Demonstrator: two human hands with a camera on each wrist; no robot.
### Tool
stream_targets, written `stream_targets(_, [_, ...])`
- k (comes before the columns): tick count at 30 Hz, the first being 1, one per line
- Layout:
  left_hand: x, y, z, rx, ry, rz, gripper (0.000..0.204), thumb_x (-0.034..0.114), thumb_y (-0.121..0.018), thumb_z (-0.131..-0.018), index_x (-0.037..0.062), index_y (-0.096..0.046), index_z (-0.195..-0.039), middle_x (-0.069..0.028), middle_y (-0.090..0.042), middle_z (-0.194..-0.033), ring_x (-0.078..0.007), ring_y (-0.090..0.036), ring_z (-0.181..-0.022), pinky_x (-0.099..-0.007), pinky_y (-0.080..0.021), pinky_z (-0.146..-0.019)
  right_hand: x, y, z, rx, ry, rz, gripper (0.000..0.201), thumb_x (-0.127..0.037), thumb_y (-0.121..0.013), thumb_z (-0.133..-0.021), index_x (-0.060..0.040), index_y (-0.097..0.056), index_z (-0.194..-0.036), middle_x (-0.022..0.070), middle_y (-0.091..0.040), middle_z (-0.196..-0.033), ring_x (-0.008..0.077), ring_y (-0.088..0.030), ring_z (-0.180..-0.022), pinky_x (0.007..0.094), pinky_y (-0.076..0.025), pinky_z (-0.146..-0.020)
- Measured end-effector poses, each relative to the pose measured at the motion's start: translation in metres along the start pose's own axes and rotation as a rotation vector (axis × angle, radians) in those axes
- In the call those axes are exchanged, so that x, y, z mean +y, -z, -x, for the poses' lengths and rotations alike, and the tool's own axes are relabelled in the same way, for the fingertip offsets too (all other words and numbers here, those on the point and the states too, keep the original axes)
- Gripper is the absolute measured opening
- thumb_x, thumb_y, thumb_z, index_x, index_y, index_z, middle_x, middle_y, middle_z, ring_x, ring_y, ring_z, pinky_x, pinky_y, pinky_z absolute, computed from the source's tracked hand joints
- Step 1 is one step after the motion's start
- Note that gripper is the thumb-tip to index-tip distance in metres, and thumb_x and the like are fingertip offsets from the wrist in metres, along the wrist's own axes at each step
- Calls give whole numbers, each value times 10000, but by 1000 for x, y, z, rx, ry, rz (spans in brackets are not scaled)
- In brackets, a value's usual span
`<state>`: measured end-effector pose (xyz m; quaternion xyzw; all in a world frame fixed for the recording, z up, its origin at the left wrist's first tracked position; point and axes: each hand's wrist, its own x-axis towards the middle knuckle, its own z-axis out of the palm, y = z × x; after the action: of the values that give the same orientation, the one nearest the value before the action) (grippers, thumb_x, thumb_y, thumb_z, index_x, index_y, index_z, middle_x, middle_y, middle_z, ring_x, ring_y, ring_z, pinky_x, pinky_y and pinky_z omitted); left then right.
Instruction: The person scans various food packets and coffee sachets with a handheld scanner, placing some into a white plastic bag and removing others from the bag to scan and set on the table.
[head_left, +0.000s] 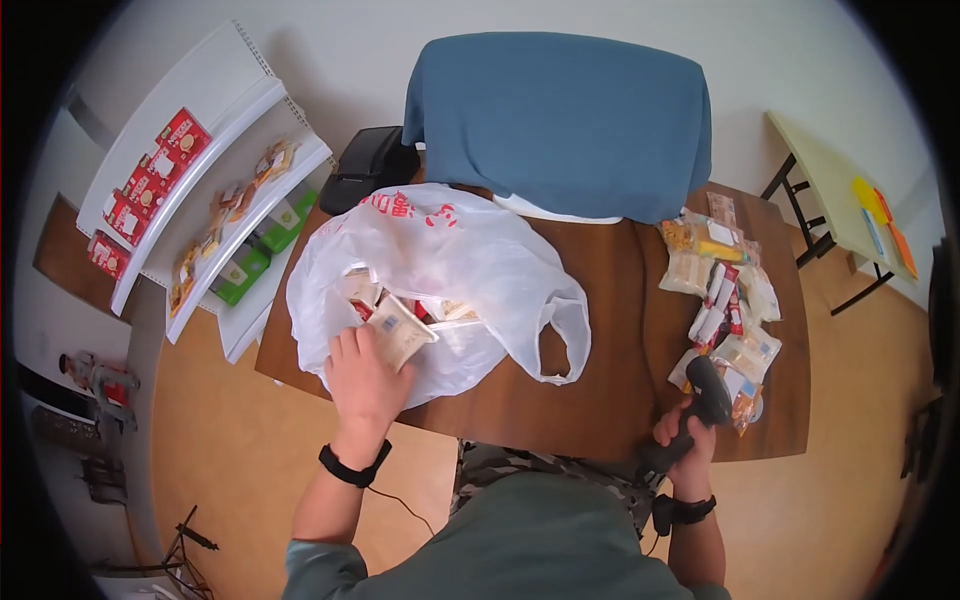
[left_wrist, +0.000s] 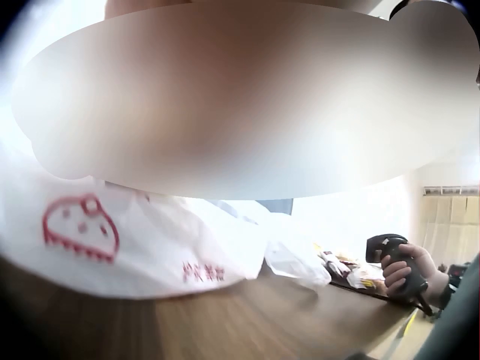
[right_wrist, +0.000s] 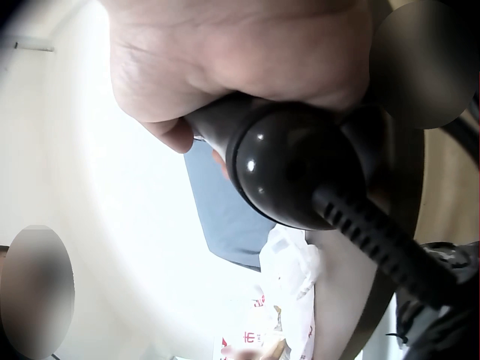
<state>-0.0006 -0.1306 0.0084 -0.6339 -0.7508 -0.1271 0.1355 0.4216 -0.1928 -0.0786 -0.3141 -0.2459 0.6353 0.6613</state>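
Observation:
In the head view, my left hand [head_left: 366, 382] holds a small pale packet [head_left: 403, 335] between fingers and thumb at the mouth of a white plastic bag [head_left: 450, 240] with red print. More packets show inside the bag. My right hand [head_left: 692, 448] grips a black handheld scanner [head_left: 708, 390] by its handle, at the table's front right. The right wrist view shows the palm [right_wrist: 247, 60] around the scanner's handle [right_wrist: 292, 165], with its cable below. Blurring covers the left hand's work in the left wrist view, above the bag [left_wrist: 157, 255].
Packaged foods [head_left: 740, 350] are heaped along the right side of the wooden table [head_left: 600, 300]. Behind the bag are a blue cloth-covered object [head_left: 560, 120] and a black device [head_left: 368, 170]. Shelves [head_left: 235, 130] with red boxes stand left; a side table [head_left: 825, 180] is at right.

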Motion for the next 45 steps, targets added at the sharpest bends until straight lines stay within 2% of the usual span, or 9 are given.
stream_targets(15, [-73,-53,-126,335,-194,-12,451,111,-660,-857,39,-591,-1296,-195,-581,-1321,-408,-512,-1230,-473,-424,-1053,3,4,1,-11,39,-3,391,-274,-681,-907,-58,-472,-1156,65,-498,-726,183,-513,-638,323,-423,-630])
stream_targets(17, [-68,-59,-130,-72,146,-139,507,154,-647,-876,148,-571,-1377,-154,-534,-1423,-411,-484,-1296,-511,-410,-1077,4,5,2,-4,44,-11,392,-275,-680,-906,-57,-472,-1156,65,-498,-726,182,-513,-641,323,-422,-631])
stream_targets(21, [-94,-72,-119,71,14,-162,498,183,-661,-890,179,-580,-1381,-111,-552,-1427,-384,-495,-1316,-463,-408,-1096,4,8,2,-20,61,12,411,-306,-682,-909,-75,-471,-1176,50,-471,-722,162,-474,-620,312,-383,-591])
stream_targets(26, [-123,-51,-118,-283,-225,415,554,231,-643,-922,121,-505,-1447,-147,-505,-1486,-359,-504,-1334,-407,-403,-1110,4,8,-1,-37,29,-29,411,-281,-687,-903,-64,-466,-1173,62,-489,-737,170,-493,-633,315,-399,-615])
stream_targets(30, [-129,-46,-97,-328,-107,533,584,236,-684,-889,98,-514,-1430,-177,-539,-1443,-386,-524,-1303,-420,-420,-1101,4,13,-3,-53,10,-44,413,-260,-688,-899,-54,-458,-1174,74,-504,-749,183,-509,-647,324,-415,-636])
stream_targets(32, [-111,-22,-89,-358,187,-10,531,189,-663,-875,81,-545,-1381,-194,-596,-1363,-405,-543,-1268,-440,-455,-1065,4,13,-4,-60,9,-47,414,-260,-687,-900,-53,-457,-1175,73,-502,-748,183,-507,-647,326,-415,-637])
stream_targets(39, [-136,-3,-109,-429,335,-213,458,123,-595,-849,134,-589,-1308,-145,-679,-1198,-349,-601,-1174,-532,-455,-988,3,6,-2,-57,47,-4,405,-298,-682,-919,-75,-460,-1175,41,-467,-731,148,-470,-635,297,-377,-609])
stream_targets(41, [-125,21,-113,12,234,-136,379,43,-565,-826,117,-645,-1189,-145,-693,-1141,-351,-623,-1089,-516,-475,-916,4,6,-1,-56,55,4,406,-299,-683,-918,-76,-461,-1175,40,-467,-733,147,-469,-636,298,-377,-610])
stream_targets(45, [-111,45,-117,154,71,-50,388,-38,-524,-779,86,-651,-1123,-147,-694,-1088,-361,-626,-1014,-500,-480,-871,4,7,0,-77,60,-10,406,-299,-683,-918,-77,-466,-1179,38,-472,-742,146,-469,-639,299,-376,-610])
